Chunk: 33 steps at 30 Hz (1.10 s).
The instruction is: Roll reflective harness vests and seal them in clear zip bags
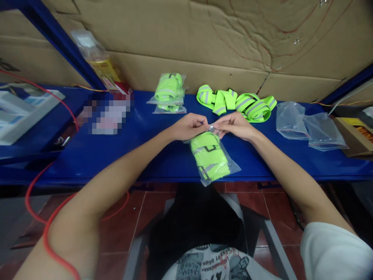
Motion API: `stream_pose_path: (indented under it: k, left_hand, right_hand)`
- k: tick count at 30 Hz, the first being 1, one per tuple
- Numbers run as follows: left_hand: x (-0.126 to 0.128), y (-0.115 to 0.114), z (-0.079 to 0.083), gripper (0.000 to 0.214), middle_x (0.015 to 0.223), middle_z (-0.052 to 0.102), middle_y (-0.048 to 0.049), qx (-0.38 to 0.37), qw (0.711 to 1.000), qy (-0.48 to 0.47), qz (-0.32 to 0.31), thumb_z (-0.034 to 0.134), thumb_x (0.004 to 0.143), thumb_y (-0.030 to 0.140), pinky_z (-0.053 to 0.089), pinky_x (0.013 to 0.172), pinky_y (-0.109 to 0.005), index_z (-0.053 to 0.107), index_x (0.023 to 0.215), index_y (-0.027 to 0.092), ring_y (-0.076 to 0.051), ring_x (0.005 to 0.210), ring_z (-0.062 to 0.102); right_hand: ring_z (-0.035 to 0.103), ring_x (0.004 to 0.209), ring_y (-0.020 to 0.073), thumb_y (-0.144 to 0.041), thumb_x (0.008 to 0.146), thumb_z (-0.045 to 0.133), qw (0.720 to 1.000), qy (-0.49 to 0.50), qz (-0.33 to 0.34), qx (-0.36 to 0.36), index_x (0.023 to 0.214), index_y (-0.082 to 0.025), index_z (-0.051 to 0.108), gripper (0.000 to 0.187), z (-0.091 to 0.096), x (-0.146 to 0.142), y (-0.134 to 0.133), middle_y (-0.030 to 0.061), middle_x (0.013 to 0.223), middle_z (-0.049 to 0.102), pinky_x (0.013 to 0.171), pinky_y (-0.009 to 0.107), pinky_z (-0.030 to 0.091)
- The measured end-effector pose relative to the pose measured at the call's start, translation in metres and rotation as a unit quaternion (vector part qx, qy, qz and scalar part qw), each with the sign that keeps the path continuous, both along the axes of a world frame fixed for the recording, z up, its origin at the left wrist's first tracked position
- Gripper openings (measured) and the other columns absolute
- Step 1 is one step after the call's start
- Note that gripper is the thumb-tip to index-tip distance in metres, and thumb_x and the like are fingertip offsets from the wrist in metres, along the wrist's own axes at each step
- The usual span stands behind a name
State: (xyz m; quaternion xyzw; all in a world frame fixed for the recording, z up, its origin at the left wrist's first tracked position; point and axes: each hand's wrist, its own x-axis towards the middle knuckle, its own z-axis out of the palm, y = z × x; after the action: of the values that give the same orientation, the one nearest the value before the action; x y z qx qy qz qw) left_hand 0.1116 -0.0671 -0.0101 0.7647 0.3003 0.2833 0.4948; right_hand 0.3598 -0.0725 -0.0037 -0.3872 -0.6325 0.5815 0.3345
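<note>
A clear zip bag holds a folded neon-yellow reflective strap with dark buckles, and hangs near the bench's front edge. My left hand pinches the top of this bag from the left. From the right, my right hand grips the same top edge, its fingertips close to the left ones. Behind my hands lie several loose coiled reflective straps. Packed bags of straps are stacked at the back, left of them.
Flat clear bags lie at the right beside an open cardboard box. A bottle stands at the back left. A red hose loops down at the left. Cardboard lines the back of the blue bench.
</note>
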Motion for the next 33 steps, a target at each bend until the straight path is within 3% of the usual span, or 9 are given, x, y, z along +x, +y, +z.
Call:
stream_pose_path:
  k: [4,8,15,19,24,28,30,33]
  left_hand:
    - [0.001,0.001,-0.002,0.036,0.058,0.051,0.0039,0.016,1.0,0.007,0.023,0.075,0.091,0.046,0.025,0.049,-0.025,0.064,0.071,0.018,-0.007,0.051,0.037]
    - [0.002,0.002,-0.006,0.055,0.056,0.039,0.0055,0.061,0.997,0.024,0.037,0.072,0.097,0.057,0.02,0.049,-0.027,0.052,0.061,0.02,-0.007,0.052,0.03]
    - [0.002,0.002,-0.003,0.049,0.063,0.044,0.0047,0.072,0.997,0.04,0.012,0.064,0.103,0.058,0.027,0.05,-0.024,0.055,0.074,0.02,-0.009,0.056,0.036]
    - [0.003,-0.003,0.003,0.044,0.068,0.05,0.0031,0.087,0.996,0.011,0.025,0.065,0.103,0.058,0.028,0.051,-0.025,0.063,0.084,0.019,-0.01,0.058,0.039]
    - [0.004,-0.001,0.005,0.049,0.065,0.048,0.0031,0.096,0.986,-0.061,0.125,0.07,0.1,0.065,0.025,0.051,-0.027,0.061,0.082,0.021,-0.01,0.056,0.036]
    - [0.002,0.013,-0.002,0.063,0.067,0.057,0.0004,0.08,0.97,-0.132,0.186,0.072,0.09,0.082,0.039,0.055,-0.026,0.063,0.079,0.021,-0.013,0.061,0.05]
    - [-0.002,0.022,-0.005,0.071,0.067,0.058,-0.0008,0.026,0.972,-0.152,0.178,0.061,0.091,0.092,0.044,0.054,-0.028,0.064,0.083,0.022,-0.015,0.06,0.056]
    - [-0.009,0.032,-0.01,0.085,0.074,0.064,-0.0044,-0.034,0.977,-0.16,0.139,0.031,0.096,0.1,0.05,0.054,-0.03,0.066,0.098,0.023,-0.019,0.064,0.065]
  right_hand:
    - [0.076,0.057,0.0151,-0.055,0.069,0.105,1.0,-0.005,-0.002,-0.025,0.097,-0.014,0.09,0.052,-0.001,0.0,0.0,0.0099,0.082,0.086,0.06,0.028,0.07]
    - [0.076,0.055,0.0164,-0.059,0.065,0.106,0.999,-0.017,-0.019,-0.025,0.085,-0.013,0.087,0.053,-0.003,-0.002,0.0,0.011,0.076,0.084,0.058,0.028,0.069]
    - [0.074,0.058,0.0161,-0.064,0.067,0.103,0.998,0.008,-0.034,0.045,0.081,-0.017,0.084,0.052,-0.002,-0.011,-0.007,0.0056,0.069,0.081,0.062,0.029,0.068]
    - [0.072,0.058,0.0158,-0.068,0.07,0.1,0.999,0.019,-0.031,0.03,0.087,-0.018,0.08,0.056,0.0,-0.013,-0.008,0.0036,0.071,0.079,0.059,0.029,0.066]
    - [0.067,0.056,0.0154,-0.078,0.076,0.091,0.995,-0.019,0.076,-0.066,0.094,-0.022,0.075,0.061,0.006,-0.004,-0.007,-0.0005,0.068,0.071,0.045,0.026,0.054]
    - [0.065,0.061,0.0145,-0.06,0.073,0.101,0.988,-0.085,0.127,-0.003,0.09,-0.021,0.078,0.049,0.008,0.002,-0.008,-0.002,0.068,0.07,0.05,0.025,0.05]
    - [0.067,0.065,0.0164,-0.057,0.074,0.101,0.992,-0.079,0.1,0.026,0.09,-0.02,0.079,0.046,0.005,0.003,-0.007,-0.0012,0.069,0.07,0.053,0.027,0.051]
    - [0.073,0.08,0.0218,-0.059,0.075,0.099,0.996,-0.044,0.011,0.079,0.095,-0.023,0.079,0.046,-0.002,0.002,-0.002,0.0012,0.077,0.073,0.062,0.031,0.058]
